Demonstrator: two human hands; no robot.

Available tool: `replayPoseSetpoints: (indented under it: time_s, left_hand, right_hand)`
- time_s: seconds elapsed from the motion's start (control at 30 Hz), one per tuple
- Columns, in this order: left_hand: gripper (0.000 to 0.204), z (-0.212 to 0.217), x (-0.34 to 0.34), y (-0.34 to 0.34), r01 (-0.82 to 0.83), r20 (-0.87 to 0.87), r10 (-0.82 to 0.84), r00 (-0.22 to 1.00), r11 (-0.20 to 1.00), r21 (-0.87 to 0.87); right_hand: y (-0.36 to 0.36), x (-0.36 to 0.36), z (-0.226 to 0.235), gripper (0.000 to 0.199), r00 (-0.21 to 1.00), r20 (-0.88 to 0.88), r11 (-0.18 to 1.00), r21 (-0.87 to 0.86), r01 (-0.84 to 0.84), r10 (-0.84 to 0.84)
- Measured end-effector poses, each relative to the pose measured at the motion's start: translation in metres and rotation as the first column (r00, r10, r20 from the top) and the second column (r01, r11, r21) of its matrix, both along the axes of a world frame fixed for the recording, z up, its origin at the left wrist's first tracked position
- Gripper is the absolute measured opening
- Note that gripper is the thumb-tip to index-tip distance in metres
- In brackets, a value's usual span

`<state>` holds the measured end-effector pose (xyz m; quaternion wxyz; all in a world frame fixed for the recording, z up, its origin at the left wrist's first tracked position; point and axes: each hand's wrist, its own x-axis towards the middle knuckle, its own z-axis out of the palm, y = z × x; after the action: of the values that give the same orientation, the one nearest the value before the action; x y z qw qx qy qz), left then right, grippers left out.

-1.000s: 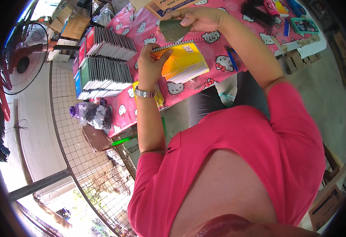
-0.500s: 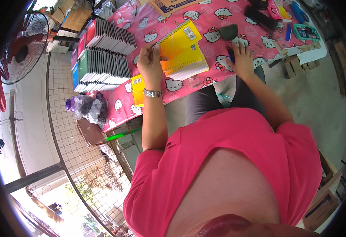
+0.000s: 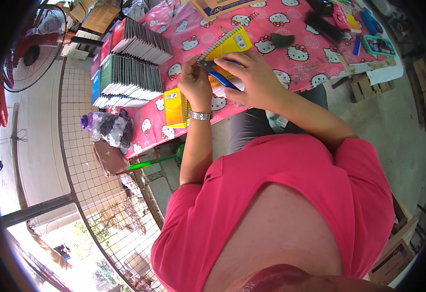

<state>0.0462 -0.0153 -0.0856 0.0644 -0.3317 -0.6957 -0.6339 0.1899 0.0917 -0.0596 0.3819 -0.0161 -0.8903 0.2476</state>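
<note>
My right hand [image 3: 259,80] is wrapped round a pair of pliers [image 3: 216,73] with blue handles and dark jaws. The jaws reach the lower left end of the coil on a yellow spiral notebook [image 3: 239,41]. At that same end, my left hand [image 3: 195,82], with a metal watch on its wrist, pinches the notebook's coil edge. The right hand covers much of the yellow notebooks beneath it, where white page edges show. Another yellow spiral notebook [image 3: 174,109] lies left of my left wrist, near the table edge.
Stacks of spiral notebooks [image 3: 130,75] stand at the left on the pink patterned tablecloth [image 3: 300,70]. A dark green piece [image 3: 283,40], black bristly strands [image 3: 324,27] and a teal tray [image 3: 378,45] lie to the right. A fan [image 3: 30,51] stands far left.
My right hand has come left from the tablecloth with the blue pliers, bringing their jaws to the notebook's coil. My left hand has shifted slightly right and down, still at the coil.
</note>
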Motion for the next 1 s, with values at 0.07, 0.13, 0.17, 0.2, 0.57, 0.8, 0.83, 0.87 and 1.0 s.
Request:
replayPoseSetpoints:
  time_s: [0.07, 0.13, 0.17, 0.2, 0.57, 0.8, 0.83, 0.87, 1.0]
  left_hand:
    - [0.023, -0.007, 0.000, -0.001, -0.002, -0.017, 0.003, 1.000, 0.999, 0.050]
    - [0.022, -0.011, -0.003, -0.002, -0.006, -0.059, 0.009, 0.998, 0.999, 0.039]
    - [0.022, -0.013, -0.003, -0.002, -0.005, -0.078, 0.008, 0.997, 0.999, 0.035]
    - [0.021, -0.015, -0.003, -0.003, -0.013, -0.048, 0.016, 0.999, 0.998, 0.054]
    - [0.024, -0.006, -0.006, -0.009, -0.069, -0.120, 0.070, 0.990, 0.998, 0.009]
    - [0.025, 0.006, 0.000, -0.014, -0.089, -0.122, 0.096, 0.988, 0.994, 0.059]
    - [0.025, 0.004, -0.001, -0.016, -0.116, -0.168, 0.124, 0.978, 0.992, 0.056]
    - [0.024, 0.002, -0.004, -0.020, -0.142, -0.214, 0.150, 0.965, 0.988, 0.054]
    - [0.023, 0.004, -0.019, -0.034, -0.182, -0.410, 0.186, 0.893, 0.982, 0.049]
  right_hand:
    - [-0.003, -0.002, -0.003, 0.054, 0.999, 0.047, 1.000, 0.000, -0.013, 0.013]
    - [-0.003, 0.002, -0.007, 0.053, 0.994, 0.095, 0.995, -0.085, -0.053, 0.061]
    - [-0.001, 0.001, -0.006, 0.051, 0.942, 0.164, 0.808, -0.568, -0.153, 0.294]
    - [0.003, 0.000, -0.004, 0.049, 0.851, 0.103, 0.403, -0.906, -0.133, 0.514]
    - [-0.007, -0.005, 0.000, 0.057, 0.997, 0.009, 0.984, -0.160, -0.078, 0.080]
    - [-0.007, -0.011, -0.006, 0.047, 0.994, -0.081, 0.990, -0.118, -0.077, 0.068]
    - [-0.007, -0.011, 0.000, 0.045, 0.961, 0.049, 0.843, -0.494, -0.213, 0.272]
    - [-0.004, -0.009, 0.009, 0.043, 0.866, 0.087, 0.551, -0.801, -0.233, 0.493]
    - [-0.004, -0.010, 0.000, 0.044, 0.811, -0.107, 0.260, -0.916, -0.305, 0.575]
